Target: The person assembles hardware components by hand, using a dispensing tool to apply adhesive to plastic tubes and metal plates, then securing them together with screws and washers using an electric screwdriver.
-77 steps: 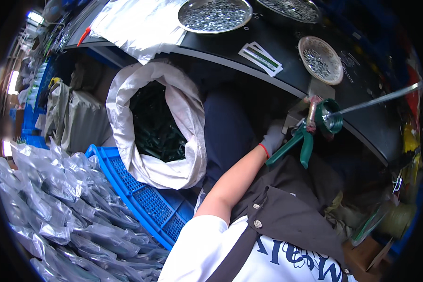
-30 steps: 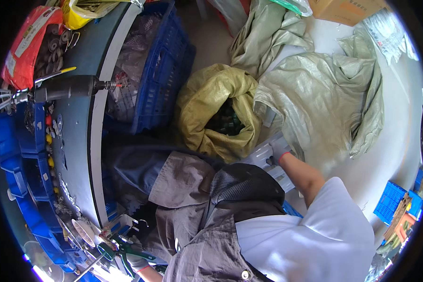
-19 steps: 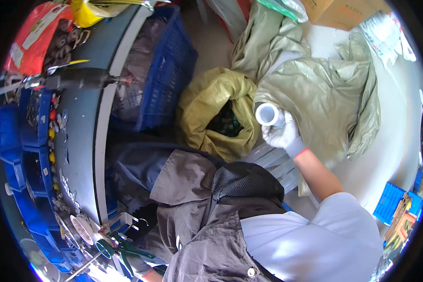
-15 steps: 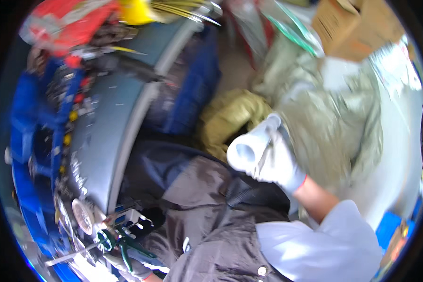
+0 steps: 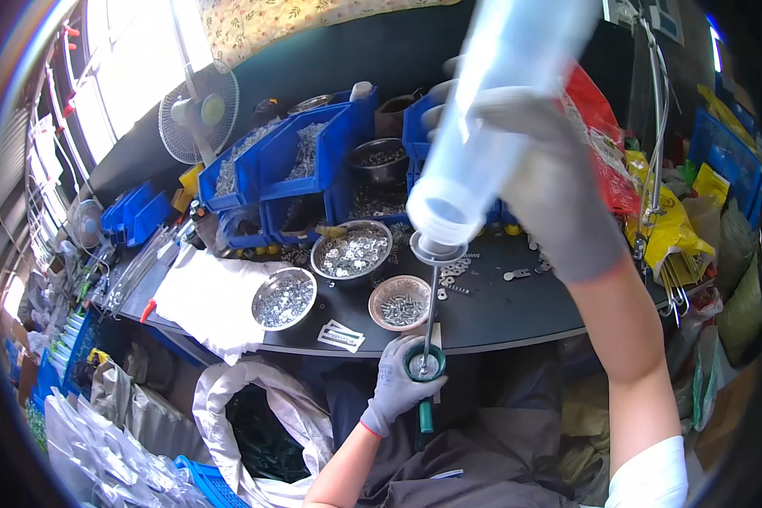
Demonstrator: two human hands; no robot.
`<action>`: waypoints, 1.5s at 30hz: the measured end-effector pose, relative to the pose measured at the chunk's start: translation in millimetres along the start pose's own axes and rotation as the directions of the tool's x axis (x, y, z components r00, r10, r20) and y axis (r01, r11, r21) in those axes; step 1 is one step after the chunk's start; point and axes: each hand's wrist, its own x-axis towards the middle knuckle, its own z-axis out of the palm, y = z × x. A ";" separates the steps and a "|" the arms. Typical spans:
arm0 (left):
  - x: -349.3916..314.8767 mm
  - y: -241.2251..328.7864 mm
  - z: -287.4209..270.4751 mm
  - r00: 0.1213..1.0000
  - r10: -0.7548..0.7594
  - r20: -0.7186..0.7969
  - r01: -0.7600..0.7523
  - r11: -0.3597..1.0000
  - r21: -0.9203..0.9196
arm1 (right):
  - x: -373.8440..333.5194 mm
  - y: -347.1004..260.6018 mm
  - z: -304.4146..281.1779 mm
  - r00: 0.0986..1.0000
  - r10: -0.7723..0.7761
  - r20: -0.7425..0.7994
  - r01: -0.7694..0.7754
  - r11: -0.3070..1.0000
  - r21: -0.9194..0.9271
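My right hand (image 5: 550, 161), in a grey-white glove, is wrapped round a wide translucent plastic tube (image 5: 516, 68). The tube slants down to the left and is blurred by motion. Its open lower end is just above a round plunger disc (image 5: 439, 251); whether they touch I cannot tell. From that disc a metal rod (image 5: 433, 309) runs down to the green collar and handle of a caulking gun (image 5: 425, 362). Gloved too, my left hand (image 5: 391, 385) grips the gun by the collar near the table's front edge.
Metal bowls of small parts (image 5: 351, 252) and a pink bowl of short metal pieces (image 5: 400, 302) stand on the dark table (image 5: 499, 317). Blue bins (image 5: 300, 157) line the back. A white cloth (image 5: 207, 292) lies left; yellow bags (image 5: 669, 220) hang right.
The view has swung from the sacks at the right to the table. My right hand has brought the tube above the plunger disc; my left hand still holds the caulking gun, now upright in front of me.
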 end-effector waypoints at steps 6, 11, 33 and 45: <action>10.7 -22.5 0.6 0.994 0.091 -0.062 -0.093 0.995 -0.038 | -58.8 -14.5 98.2 0.620 0.651 0.438 -0.765 0.379 0.520; 20.2 -5.9 -3.2 0.996 0.066 -0.063 -0.069 0.997 -0.042 | -160.8 -10.8 128.0 0.472 0.840 0.267 -0.802 0.284 0.526; 19.4 92.8 -4.6 0.977 0.203 -0.063 -0.156 0.889 0.429 | -188.6 -80.2 84.0 0.287 0.952 -0.107 -0.136 0.151 0.979; -0.9 27.0 -34.5 0.982 0.178 0.055 -0.172 0.749 0.641 | -538.9 -87.5 -112.7 -0.308 0.800 -0.515 -0.938 -0.347 0.023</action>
